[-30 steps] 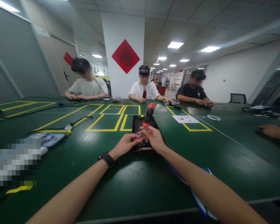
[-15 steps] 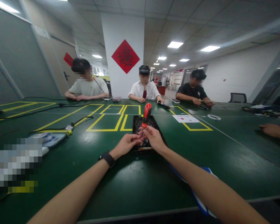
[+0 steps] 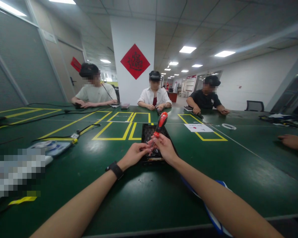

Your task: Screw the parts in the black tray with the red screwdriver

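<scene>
A screwdriver (image 3: 161,123) with a red and black handle points up and leans to the right. My right hand (image 3: 166,149) is closed round its shaft just below the handle. My left hand (image 3: 133,154), with a dark band on the wrist, is pinched near the screwdriver's lower end; whatever is between its fingertips is too small to make out. Both hands are over a black tray-like box (image 3: 145,129) on the green table (image 3: 96,198). Its inside is partly hidden by my fingers, and the screwdriver's tip cannot be seen clearly.
Yellow tape outlines (image 3: 109,138) mark the table. A paper sheet (image 3: 198,128) and a white ring (image 3: 228,126) lie right of the box. Cables and a plastic packet (image 3: 52,147) are at left. Three people sit opposite; another person's hand (image 3: 291,141) rests at right.
The screwdriver's handle has tipped to the right, while my hands stay over the box. Across the table, the middle person's hands have come together, and the right person's arm has shifted left.
</scene>
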Action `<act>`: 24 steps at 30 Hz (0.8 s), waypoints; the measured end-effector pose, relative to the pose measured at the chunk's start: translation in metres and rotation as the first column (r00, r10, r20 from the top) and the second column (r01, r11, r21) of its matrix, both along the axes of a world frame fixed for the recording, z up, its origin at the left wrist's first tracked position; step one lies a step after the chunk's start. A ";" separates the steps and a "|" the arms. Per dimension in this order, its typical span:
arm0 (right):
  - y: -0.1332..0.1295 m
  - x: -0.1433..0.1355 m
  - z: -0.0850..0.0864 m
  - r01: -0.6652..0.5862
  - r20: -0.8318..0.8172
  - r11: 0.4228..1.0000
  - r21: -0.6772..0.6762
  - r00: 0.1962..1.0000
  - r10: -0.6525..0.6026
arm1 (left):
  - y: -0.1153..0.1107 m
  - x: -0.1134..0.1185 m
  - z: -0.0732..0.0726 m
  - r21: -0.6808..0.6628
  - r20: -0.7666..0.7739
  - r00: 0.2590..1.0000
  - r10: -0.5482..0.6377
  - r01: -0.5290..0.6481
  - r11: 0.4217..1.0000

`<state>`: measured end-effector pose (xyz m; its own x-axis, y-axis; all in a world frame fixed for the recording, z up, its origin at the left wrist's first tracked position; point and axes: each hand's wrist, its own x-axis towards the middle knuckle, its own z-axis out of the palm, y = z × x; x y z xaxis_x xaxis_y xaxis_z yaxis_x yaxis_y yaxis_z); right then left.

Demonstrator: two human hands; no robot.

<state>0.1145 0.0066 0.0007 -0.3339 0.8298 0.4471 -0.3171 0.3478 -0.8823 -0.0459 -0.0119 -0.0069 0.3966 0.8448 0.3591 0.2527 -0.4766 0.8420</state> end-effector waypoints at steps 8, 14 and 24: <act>0.000 -0.001 -0.001 0.031 0.014 0.999 0.023 0.999 -0.031 | 0.004 -0.001 0.000 0.016 0.048 0.996 0.069 -0.070 0.997; -0.005 -0.002 0.004 0.029 -0.004 1.000 0.000 1.000 -0.029 | 0.006 -0.002 -0.001 -0.015 0.022 0.998 0.061 -0.060 0.998; -0.003 -0.001 0.002 -0.015 0.014 1.000 0.011 1.000 0.015 | 0.003 -0.002 0.000 -0.009 0.019 1.000 0.005 -0.005 1.000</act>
<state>0.1136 0.0032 0.0026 -0.3524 0.8197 0.4516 -0.3101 0.3530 -0.8827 -0.0477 -0.0087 -0.0064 0.3853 0.8502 0.3587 0.2394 -0.4675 0.8509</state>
